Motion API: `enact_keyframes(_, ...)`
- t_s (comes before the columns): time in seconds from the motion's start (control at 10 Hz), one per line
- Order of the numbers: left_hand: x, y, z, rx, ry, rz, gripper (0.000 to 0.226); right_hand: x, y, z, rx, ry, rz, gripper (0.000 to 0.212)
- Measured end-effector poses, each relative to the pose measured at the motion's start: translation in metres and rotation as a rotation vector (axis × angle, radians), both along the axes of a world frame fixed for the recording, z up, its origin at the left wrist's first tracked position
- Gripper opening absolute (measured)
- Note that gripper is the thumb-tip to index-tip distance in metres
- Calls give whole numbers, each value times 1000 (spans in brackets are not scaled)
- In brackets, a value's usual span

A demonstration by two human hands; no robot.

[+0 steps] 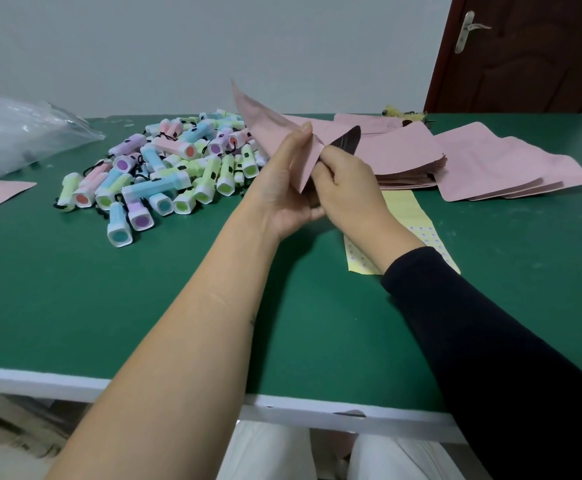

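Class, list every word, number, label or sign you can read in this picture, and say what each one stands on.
No text here can be read.
The yellow sheet carries rows of tiny pale marks, too small to read.
The torches show dark patches, no legible print.
The pink pouch being held looks plain.

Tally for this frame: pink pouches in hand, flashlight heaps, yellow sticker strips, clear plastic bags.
pink pouch, pinched by left hand and right hand: 1
flashlight heap: 1
yellow sticker strip: 1
clear plastic bag: 1
Total: 4
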State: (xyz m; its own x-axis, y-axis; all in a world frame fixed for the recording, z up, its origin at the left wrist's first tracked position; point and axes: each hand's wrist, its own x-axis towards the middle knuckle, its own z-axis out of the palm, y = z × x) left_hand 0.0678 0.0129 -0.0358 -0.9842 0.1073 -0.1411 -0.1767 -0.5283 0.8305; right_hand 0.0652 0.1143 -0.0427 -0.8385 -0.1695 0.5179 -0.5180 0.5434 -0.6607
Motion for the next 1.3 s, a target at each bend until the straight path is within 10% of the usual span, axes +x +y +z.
enact_keyframes(0.7,-9,-10,-9,209,110,-25,38,12,-28,-1,431,-25,7,19)
enact_keyframes(1.0,-10,-9,-15,219,-13,-214,51,-2,-31,17,498,-409,-66,33)
enact_keyframes(1.3,-22,-52,1,471,92,88,70,10,-21,6,59,234,77,36)
